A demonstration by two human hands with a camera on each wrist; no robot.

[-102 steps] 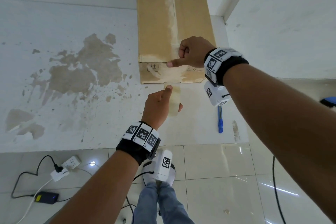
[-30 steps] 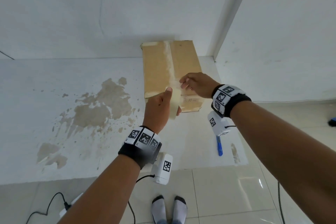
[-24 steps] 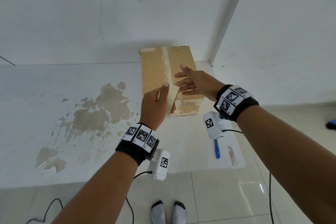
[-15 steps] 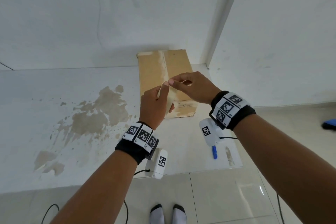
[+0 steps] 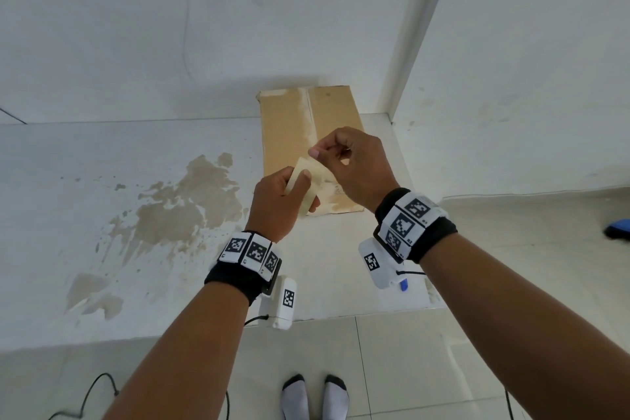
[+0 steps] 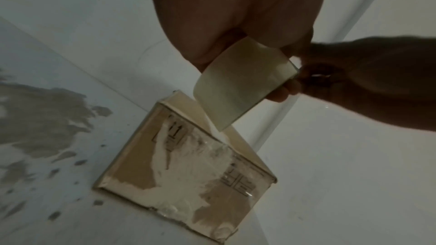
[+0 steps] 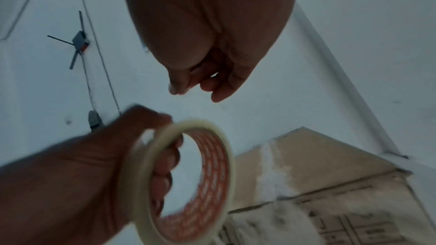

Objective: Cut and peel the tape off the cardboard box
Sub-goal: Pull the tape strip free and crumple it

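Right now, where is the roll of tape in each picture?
Head: the tape roll is at the centre, held in the left hand.
Left wrist: upper middle, its pale band just under that hand.
Right wrist: lower middle, a ring with an orange core.
Shared landmark: the cardboard box behind it.

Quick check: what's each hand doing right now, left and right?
Left hand: grips the tape roll, fingers through its core.
Right hand: fingers curled, thumb and forefinger pinched at the roll's top edge; whether they hold tape cannot be told.

Right wrist camera [image 5: 378, 262] hides most of blue cutter [image 5: 403, 285].
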